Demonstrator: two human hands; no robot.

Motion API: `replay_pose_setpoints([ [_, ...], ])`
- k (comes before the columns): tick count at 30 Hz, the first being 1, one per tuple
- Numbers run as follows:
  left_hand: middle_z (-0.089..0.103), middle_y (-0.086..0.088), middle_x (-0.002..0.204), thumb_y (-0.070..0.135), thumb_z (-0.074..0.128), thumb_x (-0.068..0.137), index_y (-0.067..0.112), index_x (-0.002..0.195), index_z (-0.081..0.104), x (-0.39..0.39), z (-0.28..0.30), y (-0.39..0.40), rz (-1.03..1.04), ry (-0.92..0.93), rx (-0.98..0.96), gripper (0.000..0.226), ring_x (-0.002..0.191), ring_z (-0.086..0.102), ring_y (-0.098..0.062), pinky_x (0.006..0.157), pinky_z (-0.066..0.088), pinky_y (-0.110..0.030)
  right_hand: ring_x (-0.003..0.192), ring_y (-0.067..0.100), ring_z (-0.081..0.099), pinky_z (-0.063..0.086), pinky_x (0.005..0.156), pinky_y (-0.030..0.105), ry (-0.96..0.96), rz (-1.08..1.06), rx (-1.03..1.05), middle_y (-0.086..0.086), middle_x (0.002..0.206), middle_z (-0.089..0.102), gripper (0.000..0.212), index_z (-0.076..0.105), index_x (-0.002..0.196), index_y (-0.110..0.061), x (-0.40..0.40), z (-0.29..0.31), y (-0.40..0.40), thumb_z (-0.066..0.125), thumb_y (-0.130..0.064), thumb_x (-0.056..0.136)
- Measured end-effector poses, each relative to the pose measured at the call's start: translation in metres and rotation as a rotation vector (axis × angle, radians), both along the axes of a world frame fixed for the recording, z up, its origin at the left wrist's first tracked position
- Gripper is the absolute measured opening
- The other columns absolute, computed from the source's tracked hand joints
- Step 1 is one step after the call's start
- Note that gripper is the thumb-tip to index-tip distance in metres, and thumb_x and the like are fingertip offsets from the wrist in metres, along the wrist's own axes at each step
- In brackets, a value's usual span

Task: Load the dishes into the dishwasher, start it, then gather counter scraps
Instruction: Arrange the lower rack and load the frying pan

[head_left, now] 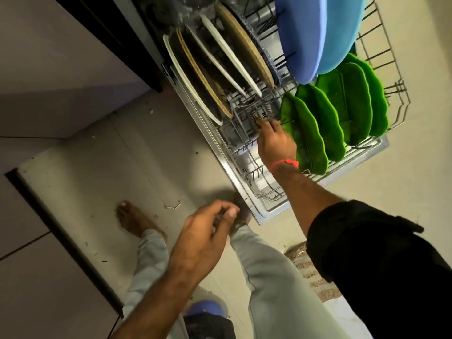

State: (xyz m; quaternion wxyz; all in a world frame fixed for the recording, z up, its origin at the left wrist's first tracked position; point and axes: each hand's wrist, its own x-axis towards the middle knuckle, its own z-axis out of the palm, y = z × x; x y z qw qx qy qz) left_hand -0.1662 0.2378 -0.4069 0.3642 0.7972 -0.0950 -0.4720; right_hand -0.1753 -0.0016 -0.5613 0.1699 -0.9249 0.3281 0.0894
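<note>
Left hand (204, 231) hovers; rack (381, 77) holds three green dishes (327, 118), two blue plates (318, 33).

Take the cutlery basket (254, 111) as your landmark. Beyond it upright plates (220, 62) block you; to its right, green leaf dishes (325, 118) stand packed. Nearer you, bare rack (256, 177) lies open. Your right hand (275, 140) reaches in there.
</note>
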Motion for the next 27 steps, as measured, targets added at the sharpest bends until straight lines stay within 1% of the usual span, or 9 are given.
replay_pose_setpoints([
  [3, 0.07, 0.02, 0.095, 0.042, 0.054, 0.099, 0.037, 0.101, 0.069, 0.013, 0.015, -0.002, 0.036, -0.028, -0.028, 0.016, 0.087, 0.063, 0.002, 0.074, 0.052, -0.017, 0.104, 0.034, 0.061, 0.054, 0.084, 0.05, 0.015, -0.056, 0.069, 0.007, 0.123, 0.059, 0.036, 0.05, 0.135, -0.024, -0.009, 0.036, 0.014, 0.042, -0.026, 0.1],
  [6, 0.07, 0.021, 0.092, 0.036, 0.056, 0.1, 0.041, 0.092, 0.066, 0.032, 0.046, -0.006, 0.036, -0.138, -0.062, 0.014, 0.086, 0.063, 0.003, 0.072, 0.046, -0.01, 0.108, 0.031, 0.061, 0.052, 0.092, 0.048, -0.003, -0.093, 0.119, 0.007, 0.125, 0.062, 0.034, 0.053, 0.133, -0.027, -0.009, 0.082, 0.028, 0.041, -0.028, 0.101],
  [9, 0.071, 0.015, 0.092, 0.031, 0.058, 0.1, 0.032, 0.096, 0.069, 0.049, 0.083, -0.008, 0.024, -0.221, -0.091, 0.012, 0.085, 0.064, 0.001, 0.074, 0.047, -0.01, 0.099, 0.032, 0.065, 0.055, 0.081, 0.045, -0.12, -0.062, 0.238, 0.007, 0.116, 0.068, 0.032, 0.06, 0.123, -0.025, -0.006, 0.134, 0.045, 0.039, -0.03, 0.099],
  [13, 0.071, 0.012, 0.09, 0.025, 0.059, 0.099, 0.025, 0.097, 0.073, 0.065, 0.145, -0.004, 0.052, -0.349, -0.121, 0.014, 0.081, 0.063, -0.002, 0.075, 0.047, -0.014, 0.095, 0.024, 0.066, 0.053, 0.079, 0.035, -0.283, -0.082, 0.391, 0.002, 0.105, 0.072, 0.03, 0.066, 0.117, -0.023, 0.002, 0.222, 0.064, 0.044, -0.029, 0.097],
  [15, 0.072, 0.011, 0.09, 0.023, 0.06, 0.099, 0.023, 0.096, 0.073, 0.067, 0.175, 0.004, 0.063, -0.412, -0.119, 0.014, 0.08, 0.062, -0.003, 0.074, 0.045, -0.011, 0.085, 0.016, 0.065, 0.05, 0.078, 0.03, -0.358, -0.014, 0.486, -0.001, 0.094, 0.073, 0.026, 0.068, 0.115, -0.02, 0.008, 0.268, 0.074, 0.049, -0.019, 0.098],
  [17, 0.07, 0.012, 0.09, 0.02, 0.06, 0.099, 0.02, 0.095, 0.074, 0.067, 0.204, 0.016, 0.085, -0.487, -0.118, 0.014, 0.081, 0.061, 0.002, 0.073, 0.04, -0.006, 0.075, 0.007, 0.061, 0.051, 0.076, 0.027, -0.465, 0.115, 0.554, -0.005, 0.084, 0.07, 0.024, 0.07, 0.113, -0.017, 0.014, 0.311, 0.084, 0.052, -0.011, 0.097],
  [20, 0.067, 0.012, 0.086, 0.02, 0.062, 0.098, 0.019, 0.094, 0.072, 0.069, 0.243, 0.034, 0.162, -0.585, -0.107, 0.011, 0.078, 0.059, 0.007, 0.071, 0.038, -0.003, 0.071, -0.002, 0.058, 0.051, 0.075, 0.023, -0.572, 0.26, 0.602, -0.009, 0.083, 0.068, 0.024, 0.069, 0.114, -0.019, 0.028, 0.364, 0.096, 0.052, -0.013, 0.098],
  [23, 0.069, 0.007, 0.087, 0.021, 0.064, 0.097, 0.019, 0.094, 0.07, 0.079, 0.273, 0.053, 0.243, -0.708, -0.11, 0.007, 0.078, 0.061, -0.002, 0.072, 0.044, -0.01, 0.074, -0.001, 0.062, 0.052, 0.075, 0.021, -0.666, 0.288, 0.629, -0.011, 0.085, 0.069, 0.025, 0.069, 0.114, -0.022, 0.052, 0.406, 0.106, 0.052, -0.015, 0.098],
  [27, 0.068, 0.01, 0.09, 0.022, 0.063, 0.098, 0.021, 0.096, 0.069, 0.102, 0.32, 0.076, 0.356, -0.814, -0.111, 0.006, 0.082, 0.062, 0.003, 0.074, 0.043, -0.006, 0.072, -0.001, 0.062, 0.052, 0.073, 0.023, -0.814, 0.361, 0.633, -0.011, 0.084, 0.069, 0.025, 0.069, 0.114, -0.02, 0.096, 0.46, 0.12, 0.052, -0.013, 0.097],
])
